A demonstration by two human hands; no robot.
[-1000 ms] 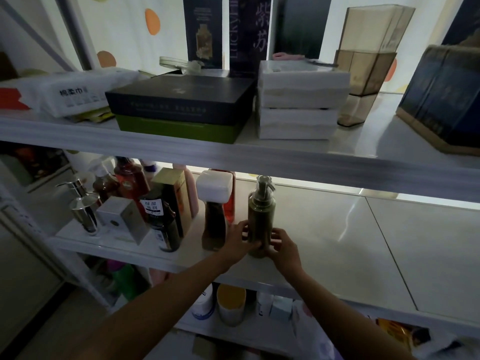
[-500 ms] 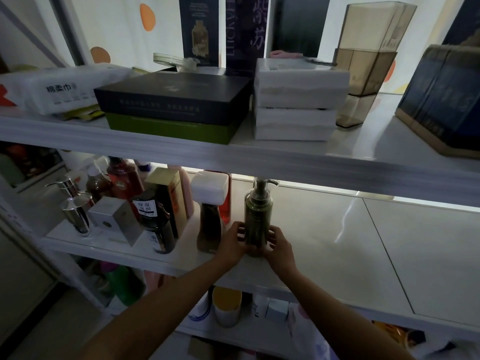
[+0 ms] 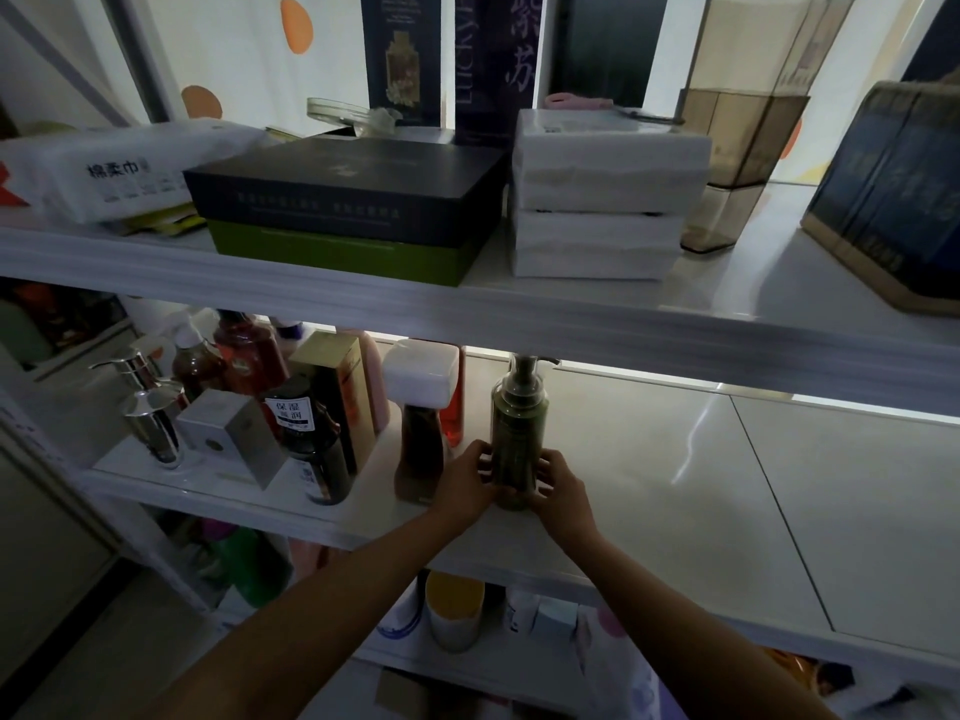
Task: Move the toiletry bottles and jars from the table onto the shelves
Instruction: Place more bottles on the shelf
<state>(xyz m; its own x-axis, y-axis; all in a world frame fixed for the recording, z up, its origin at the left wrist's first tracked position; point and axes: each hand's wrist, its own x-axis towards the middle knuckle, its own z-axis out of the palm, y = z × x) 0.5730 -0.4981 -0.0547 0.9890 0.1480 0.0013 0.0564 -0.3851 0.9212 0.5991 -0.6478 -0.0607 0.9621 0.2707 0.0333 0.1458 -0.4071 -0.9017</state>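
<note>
An olive-green pump bottle [image 3: 519,423] stands upright on the middle shelf [image 3: 675,491]. My left hand [image 3: 467,483] wraps its lower left side and my right hand [image 3: 558,491] its lower right side; both grip its base. Just left of it stands a brown bottle with a white square cap [image 3: 422,407], with a red bottle behind. Further left are a dark bottle with a white label [image 3: 309,444], a gold box [image 3: 337,387], a silver box [image 3: 234,433] and a chrome pump bottle [image 3: 150,413].
The upper shelf [image 3: 571,314] carries a black and green box [image 3: 343,205], stacked white packs [image 3: 602,194], a tissue pack [image 3: 119,168] and a smoked plastic container [image 3: 748,116]. The middle shelf's right half is bare. A lower shelf holds a yellow-lidded jar [image 3: 454,610] and small boxes.
The pump nozzle has turned from pointing back-left toward the right. Both hands have stayed around the bottle's base, and the view has shifted slightly.
</note>
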